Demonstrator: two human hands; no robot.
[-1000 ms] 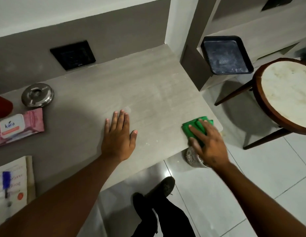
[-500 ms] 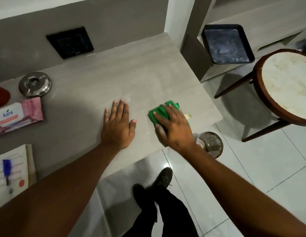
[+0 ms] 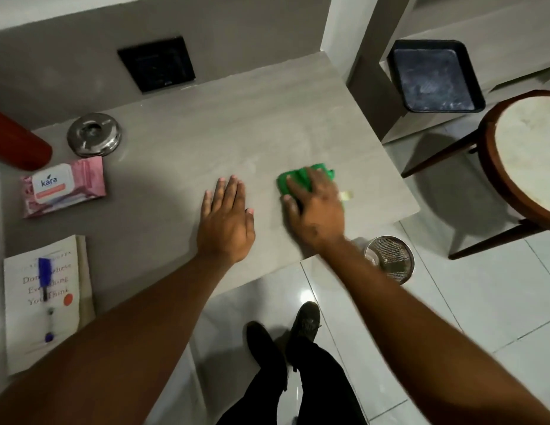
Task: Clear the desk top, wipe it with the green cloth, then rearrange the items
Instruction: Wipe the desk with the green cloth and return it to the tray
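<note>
My right hand (image 3: pixel 313 207) presses down on the folded green cloth (image 3: pixel 298 177) on the grey desk top (image 3: pixel 267 124), near its right front part. My left hand (image 3: pixel 226 223) lies flat on the desk with fingers spread, a little left of the cloth, holding nothing. At the desk's left stand a pink pack of wipes (image 3: pixel 63 187), a round steel ashtray (image 3: pixel 94 138), a red cylinder (image 3: pixel 17 142), and a white book (image 3: pixel 43 302) with a blue pen (image 3: pixel 45 277) on top.
A black tray (image 3: pixel 435 76) sits on a low shelf to the right. A round wooden stool with a pale top (image 3: pixel 531 154) stands on the tiled floor. A mesh metal bin (image 3: pixel 389 259) is under the desk's front right edge. My feet (image 3: pixel 286 329) are below.
My right hand slid the green cloth from the desk's right front corner leftward toward my left hand, then slightly back and away. My left hand stayed flat in place.
</note>
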